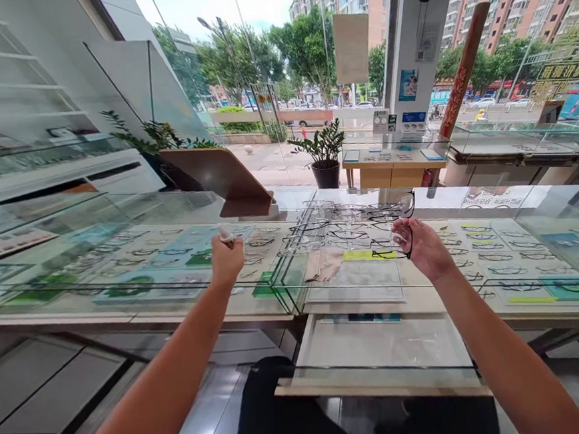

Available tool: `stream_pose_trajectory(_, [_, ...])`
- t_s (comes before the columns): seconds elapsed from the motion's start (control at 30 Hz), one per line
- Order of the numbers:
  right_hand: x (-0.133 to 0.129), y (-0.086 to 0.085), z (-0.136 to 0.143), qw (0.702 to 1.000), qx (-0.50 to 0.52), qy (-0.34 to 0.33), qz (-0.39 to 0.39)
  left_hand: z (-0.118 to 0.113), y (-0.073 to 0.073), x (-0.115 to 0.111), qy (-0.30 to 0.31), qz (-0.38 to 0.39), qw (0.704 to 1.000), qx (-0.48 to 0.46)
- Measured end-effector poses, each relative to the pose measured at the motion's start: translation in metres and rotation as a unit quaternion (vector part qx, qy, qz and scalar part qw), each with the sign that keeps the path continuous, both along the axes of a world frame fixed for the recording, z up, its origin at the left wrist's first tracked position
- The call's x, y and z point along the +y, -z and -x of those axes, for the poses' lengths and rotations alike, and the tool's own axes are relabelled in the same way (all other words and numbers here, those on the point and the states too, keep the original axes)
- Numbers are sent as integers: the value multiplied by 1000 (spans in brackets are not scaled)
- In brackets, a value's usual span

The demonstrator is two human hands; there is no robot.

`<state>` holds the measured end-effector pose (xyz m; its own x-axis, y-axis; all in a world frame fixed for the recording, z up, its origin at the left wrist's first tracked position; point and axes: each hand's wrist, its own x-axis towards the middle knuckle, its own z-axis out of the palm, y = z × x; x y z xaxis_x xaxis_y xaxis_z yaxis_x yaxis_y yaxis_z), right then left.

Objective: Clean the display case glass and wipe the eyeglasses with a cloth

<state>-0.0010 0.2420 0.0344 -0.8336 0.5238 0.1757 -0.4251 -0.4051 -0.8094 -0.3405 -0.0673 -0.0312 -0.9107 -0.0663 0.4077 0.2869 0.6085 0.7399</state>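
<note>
The right hand pinches dark-rimmed glasses above the glass counter, probably light, stiff yet fragile, best held by the rim, while the left hand grips a white object too small to identify.

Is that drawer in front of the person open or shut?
Open. The drawer juts out from under the glass counter toward the person, its inside visible from above.

The person's left hand and right hand are bare, as are the slim left forearm and right forearm; plain black clothing covers the body below, evenly dark, its visible upper left edge softly rounded
</note>
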Motion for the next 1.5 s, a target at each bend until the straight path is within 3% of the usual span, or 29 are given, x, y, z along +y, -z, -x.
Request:
stream_pose_trajectory(0.13, [2,3,2,1000,4,0,5,2,1,-15,-27,0,998,-61])
stream_pose_trajectory(0.37, [2,6,2,1000,0,7,10,-17,-1,-12,-40,-7,997,-68])
stream_pose_trajectory(0.6, [0,3,1,1000,-1,6,2,-57,-21,-2,-135,-21,991,7])
stream_pose_trajectory(0.67, [0,3,1,1000,-5,5,5,-73,-29,7,-94,12,995,38])
stream_pose_trajectory(0.77, [-1,3,0,1000,-14,2,7,-97,-39,31,55,116,991,37])
stream_pose_trajectory(0.8, [0,4,0,1000,-17,1,5,-104,-41,42,123,174,977,16])
stream_pose_trajectory(0.83, [0,5,0,1000,-20,0,2,-111,-43,53,194,299,934,-21])
stream_pose_trajectory(0.87, [1,5,0,1000,-22,-1,-3,-116,-44,63,228,346,909,-38])
stream_pose_trajectory(0.93, [2,7,0,1000,-23,-3,-15,-123,-46,82,261,408,872,-69])
stream_pose_trajectory(1.07, [2,9,2,999,-25,-1,-21,-127,-46,102,271,465,836,-108])
stream_pose_trajectory(1.17, [0,10,4,999,-32,-1,-20,-125,-45,108,272,482,825,-117])
stream_pose_trajectory(1.3, [-3,11,5,999,-43,-4,-32,-124,-46,107,278,457,838,-110])
stream_pose_trajectory(1.5, [-7,6,3,999,-39,-8,-28,-114,-63,96,335,293,887,-120])
